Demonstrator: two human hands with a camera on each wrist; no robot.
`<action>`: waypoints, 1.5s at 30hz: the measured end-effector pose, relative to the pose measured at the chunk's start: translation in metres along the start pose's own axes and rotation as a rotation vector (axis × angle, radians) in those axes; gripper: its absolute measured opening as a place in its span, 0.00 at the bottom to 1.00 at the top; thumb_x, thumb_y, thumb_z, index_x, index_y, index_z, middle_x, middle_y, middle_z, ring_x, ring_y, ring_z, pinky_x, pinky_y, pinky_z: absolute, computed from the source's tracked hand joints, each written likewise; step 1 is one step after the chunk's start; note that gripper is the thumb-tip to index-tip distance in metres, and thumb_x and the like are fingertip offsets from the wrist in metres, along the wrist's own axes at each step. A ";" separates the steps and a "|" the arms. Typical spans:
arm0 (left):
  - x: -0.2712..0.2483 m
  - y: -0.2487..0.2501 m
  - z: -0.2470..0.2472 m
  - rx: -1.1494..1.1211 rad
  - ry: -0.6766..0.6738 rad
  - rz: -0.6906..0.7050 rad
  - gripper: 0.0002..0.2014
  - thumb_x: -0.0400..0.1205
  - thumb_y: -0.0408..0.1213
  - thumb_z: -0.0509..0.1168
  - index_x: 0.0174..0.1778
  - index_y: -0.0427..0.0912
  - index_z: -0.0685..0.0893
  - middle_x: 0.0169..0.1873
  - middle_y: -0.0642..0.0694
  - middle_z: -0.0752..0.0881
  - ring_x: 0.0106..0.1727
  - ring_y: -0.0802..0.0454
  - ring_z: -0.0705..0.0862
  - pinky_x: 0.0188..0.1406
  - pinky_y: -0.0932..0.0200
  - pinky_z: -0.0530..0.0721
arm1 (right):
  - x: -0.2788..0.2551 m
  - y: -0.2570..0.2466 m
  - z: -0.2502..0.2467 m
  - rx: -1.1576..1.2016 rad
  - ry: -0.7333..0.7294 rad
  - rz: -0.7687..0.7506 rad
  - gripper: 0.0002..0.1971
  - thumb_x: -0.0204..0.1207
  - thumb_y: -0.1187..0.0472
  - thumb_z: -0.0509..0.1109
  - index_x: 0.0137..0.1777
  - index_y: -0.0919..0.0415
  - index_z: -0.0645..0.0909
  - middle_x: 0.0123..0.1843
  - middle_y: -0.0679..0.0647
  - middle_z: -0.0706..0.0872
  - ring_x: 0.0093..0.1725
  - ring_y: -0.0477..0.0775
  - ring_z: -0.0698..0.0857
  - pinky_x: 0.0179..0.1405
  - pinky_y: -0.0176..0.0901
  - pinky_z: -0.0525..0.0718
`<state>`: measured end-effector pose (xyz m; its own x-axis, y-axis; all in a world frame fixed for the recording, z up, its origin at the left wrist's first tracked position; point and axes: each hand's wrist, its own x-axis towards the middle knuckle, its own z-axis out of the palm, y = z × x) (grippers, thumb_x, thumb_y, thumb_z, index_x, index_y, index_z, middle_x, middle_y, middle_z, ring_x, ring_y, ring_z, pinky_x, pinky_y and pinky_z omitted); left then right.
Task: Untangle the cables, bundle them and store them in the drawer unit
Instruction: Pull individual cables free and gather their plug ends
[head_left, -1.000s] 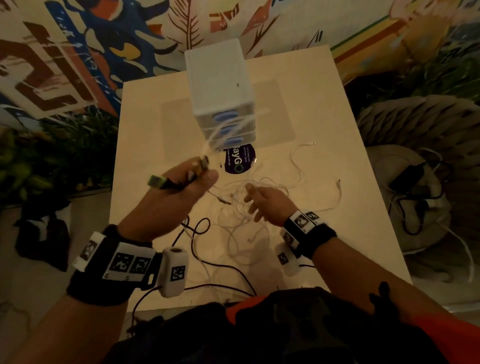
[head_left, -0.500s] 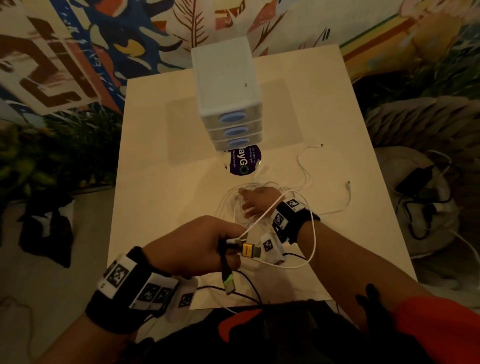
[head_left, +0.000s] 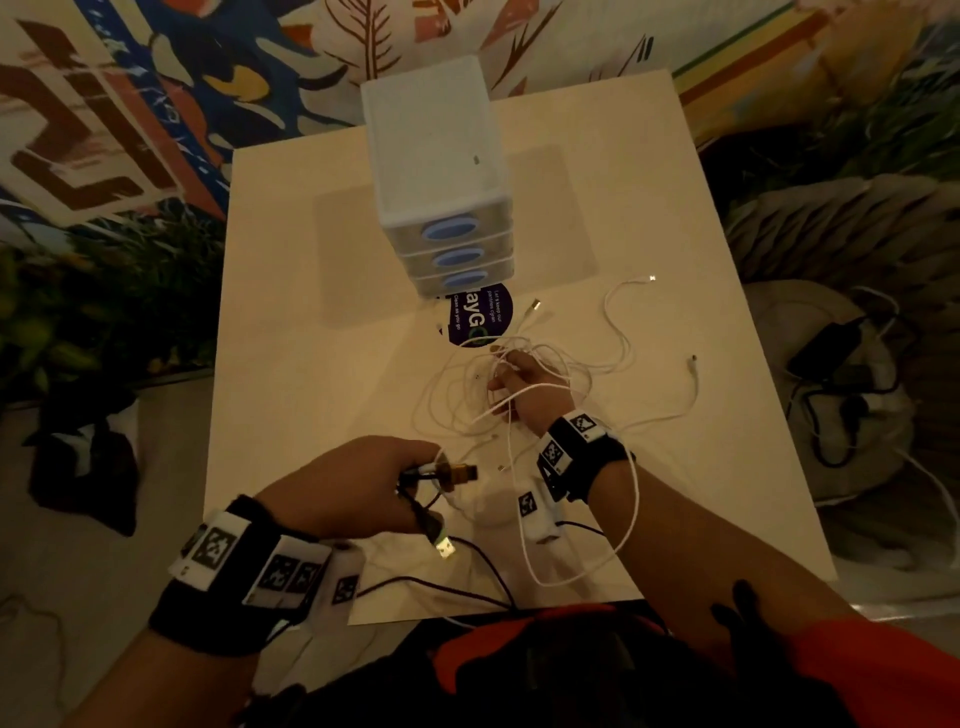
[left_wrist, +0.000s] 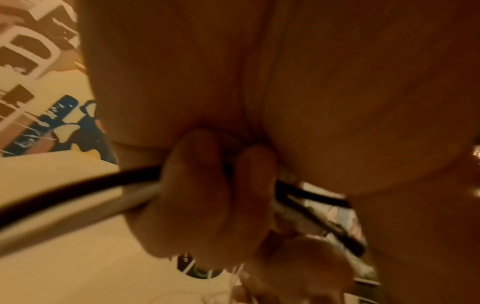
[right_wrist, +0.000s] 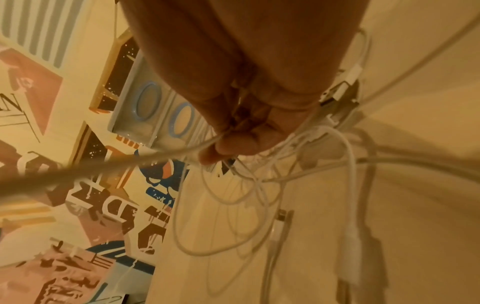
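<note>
Both of my hands are working over the pale table. I am closing my left hand into a fist near the table's front edge, its fingers curling round a black cable and a white one beside it. A gold-coloured connector is sticking out of that fist toward my right wrist, and a second plug with a bright metal end is hanging just below the hand. The black cable is trailing from there across the table to its front edge.

My right hand is sitting farther out, in the middle of a loose tangle of white cables. Its fingertips are pinching one thin white strand, which is running taut toward the wrist camera, while other loops are sagging beneath the palm. One white cable is looping round my right forearm and drooping toward the table's front edge.

White cable ends are lying spread to the right of the tangle, well apart from each other. A white drawer unit with three blue oval handles is standing beyond the tangle, all its drawers looking pushed in. A dark round sticker is lying on the table just in front of it.
</note>
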<state>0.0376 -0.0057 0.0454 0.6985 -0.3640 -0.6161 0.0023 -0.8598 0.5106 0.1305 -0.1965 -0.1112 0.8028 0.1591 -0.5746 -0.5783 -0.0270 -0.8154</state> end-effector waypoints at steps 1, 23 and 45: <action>0.003 -0.006 -0.001 0.024 0.020 -0.059 0.16 0.73 0.55 0.79 0.55 0.65 0.85 0.40 0.58 0.86 0.42 0.60 0.83 0.46 0.51 0.85 | -0.001 0.001 0.000 0.025 0.018 -0.015 0.12 0.89 0.61 0.64 0.68 0.58 0.82 0.38 0.54 0.86 0.21 0.45 0.84 0.19 0.34 0.79; 0.120 0.018 -0.034 -0.183 0.440 -0.219 0.19 0.88 0.53 0.64 0.43 0.42 0.89 0.37 0.43 0.88 0.43 0.43 0.84 0.41 0.51 0.76 | -0.041 0.006 -0.018 -0.278 -0.017 -0.354 0.11 0.84 0.58 0.70 0.61 0.45 0.90 0.46 0.44 0.92 0.35 0.45 0.90 0.41 0.46 0.91; 0.111 0.004 -0.018 -0.437 0.539 -0.140 0.06 0.77 0.49 0.79 0.45 0.53 0.94 0.40 0.57 0.92 0.45 0.68 0.86 0.44 0.67 0.79 | -0.050 -0.015 -0.032 -0.535 0.087 -0.422 0.17 0.82 0.37 0.56 0.53 0.42 0.83 0.43 0.42 0.90 0.37 0.42 0.89 0.45 0.52 0.88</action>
<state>0.1284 -0.0429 -0.0102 0.9274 0.0649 -0.3684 0.3262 -0.6222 0.7116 0.1036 -0.2355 -0.0727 0.9655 0.1836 -0.1849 -0.0798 -0.4671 -0.8806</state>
